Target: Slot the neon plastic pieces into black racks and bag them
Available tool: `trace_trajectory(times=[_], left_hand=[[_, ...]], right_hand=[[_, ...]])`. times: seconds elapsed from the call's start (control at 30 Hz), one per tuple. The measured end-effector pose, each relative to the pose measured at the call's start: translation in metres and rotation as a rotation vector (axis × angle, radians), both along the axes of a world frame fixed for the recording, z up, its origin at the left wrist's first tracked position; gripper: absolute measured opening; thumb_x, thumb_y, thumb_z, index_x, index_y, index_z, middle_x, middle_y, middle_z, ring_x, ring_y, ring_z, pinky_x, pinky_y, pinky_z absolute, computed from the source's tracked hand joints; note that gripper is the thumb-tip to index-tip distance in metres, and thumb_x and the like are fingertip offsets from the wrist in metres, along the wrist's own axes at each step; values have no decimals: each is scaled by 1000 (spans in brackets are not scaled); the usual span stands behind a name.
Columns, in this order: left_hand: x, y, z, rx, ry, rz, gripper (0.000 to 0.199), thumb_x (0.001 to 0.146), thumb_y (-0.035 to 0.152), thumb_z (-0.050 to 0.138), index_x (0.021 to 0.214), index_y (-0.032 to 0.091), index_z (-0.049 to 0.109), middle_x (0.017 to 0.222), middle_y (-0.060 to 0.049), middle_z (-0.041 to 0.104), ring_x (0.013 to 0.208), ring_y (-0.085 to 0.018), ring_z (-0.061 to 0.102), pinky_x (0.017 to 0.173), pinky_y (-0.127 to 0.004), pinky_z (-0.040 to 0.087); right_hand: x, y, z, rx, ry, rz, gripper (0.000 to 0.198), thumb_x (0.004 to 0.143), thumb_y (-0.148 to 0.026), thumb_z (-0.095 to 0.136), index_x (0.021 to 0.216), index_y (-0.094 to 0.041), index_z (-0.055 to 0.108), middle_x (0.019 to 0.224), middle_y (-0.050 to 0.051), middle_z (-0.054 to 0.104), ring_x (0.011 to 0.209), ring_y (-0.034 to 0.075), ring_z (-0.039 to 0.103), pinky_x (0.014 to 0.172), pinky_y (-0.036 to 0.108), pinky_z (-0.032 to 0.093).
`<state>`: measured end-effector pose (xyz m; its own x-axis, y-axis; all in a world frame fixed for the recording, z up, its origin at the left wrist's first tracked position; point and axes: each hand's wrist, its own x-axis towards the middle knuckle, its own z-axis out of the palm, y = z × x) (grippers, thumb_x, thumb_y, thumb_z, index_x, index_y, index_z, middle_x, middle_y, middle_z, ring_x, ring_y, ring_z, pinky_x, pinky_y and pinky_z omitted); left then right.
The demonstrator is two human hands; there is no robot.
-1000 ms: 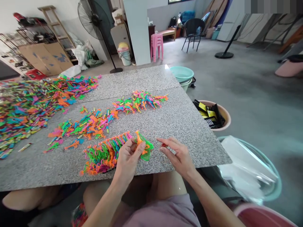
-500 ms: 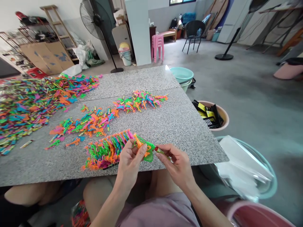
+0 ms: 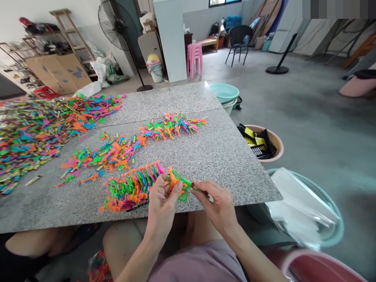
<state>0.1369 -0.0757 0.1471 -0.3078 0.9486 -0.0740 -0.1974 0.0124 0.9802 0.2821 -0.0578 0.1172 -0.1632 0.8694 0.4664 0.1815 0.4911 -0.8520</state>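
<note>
My left hand (image 3: 165,196) is closed on a small orange and green plastic toy piece (image 3: 182,187), with a green mesh-like part showing beyond the fingertips. From the right, my right hand (image 3: 216,199) pinches a thin tube with a red end (image 3: 193,185), which meets the toy's green tip. The fingers cover most of the tube. Just left of my left hand, a tight row of orange, green, pink and blue plastic pieces (image 3: 133,184) lies along the table's near side. Behind it are loose heaps of similar pieces (image 3: 114,152), (image 3: 173,125).
The speckled stone table (image 3: 223,156) ends close to my lap. A large heap of coloured pieces (image 3: 44,129) covers its left part. Right of the table stand a tub with black and yellow items (image 3: 280,147), a teal basin with plastic sheeting (image 3: 340,231) and a pink tub (image 3: 317,258).
The tube in my right hand is now more covered by the fingers, its red end against the toy's green tip. Both hands otherwise stay nearly in place.
</note>
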Motion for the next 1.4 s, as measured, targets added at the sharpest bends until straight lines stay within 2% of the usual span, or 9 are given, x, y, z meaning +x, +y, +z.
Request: trace_trajectory(times=[0.23,0.33,0.43,0.5,0.57,0.67,0.83,0.97,1.4], left_hand=[[5,5,5,6,83,-20,32,77,33,75,96,18,54,74,3,65,66,-9,61,63,-17,48],[-2,10,8,8,245,-160,30,84,37,67,104,19,53,86,-2,69,74,-14,66,67,-22,52],[-25,13,9,52,648,-243,42,87,40,63,123,21,50,124,-13,64,110,-24,64,91,-38,53],[-47,14,6,100,1049,-243,52,86,42,65,132,24,48,140,-12,55,133,-31,47,110,-55,36],[-67,13,0,115,1386,-333,51,86,45,66,132,26,53,142,-10,54,141,-36,34,113,-66,20],[-87,10,-12,117,1610,-508,38,92,44,58,124,24,61,140,-10,56,141,-35,34,111,-65,27],[-93,7,-26,221,1685,-499,32,99,29,44,125,21,61,139,-8,57,138,-28,42,111,-49,39],[-91,6,-28,228,1714,-444,41,98,24,43,138,19,48,137,-9,58,140,-27,39,111,-47,41],[-90,4,-33,259,1685,-389,36,97,23,45,131,15,54,132,-12,62,136,-29,44,108,-48,43]], right_hand=[[-6,-2,-12,96,-28,-85,13,92,-23,61,102,-23,68,90,3,73,77,15,68,70,26,56],[-1,8,-18,60,-164,-56,17,92,-27,59,108,-23,66,91,4,72,82,18,66,73,30,54],[6,31,-31,20,-293,-58,14,93,-25,54,101,-21,65,89,7,69,83,20,63,75,33,51],[6,49,-45,-72,-281,-86,15,92,-21,48,97,-19,62,91,8,67,78,18,62,71,31,50],[-1,65,-61,-241,-201,-32,16,90,-17,43,97,-19,57,91,6,67,69,15,63,64,28,49],[-25,83,-81,-484,-136,159,14,87,-17,46,99,-20,52,86,2,68,61,13,64,59,25,49],[-75,103,-94,-436,-331,155,22,74,-15,68,92,-20,56,88,3,71,81,18,68,76,28,48],[-102,112,-94,-296,-402,297,14,76,-14,65,87,-20,59,82,1,69,76,15,64,69,23,43],[-108,113,-91,-132,-548,447,17,81,-14,57,97,-18,62,81,1,66,73,15,58,68,22,37]])
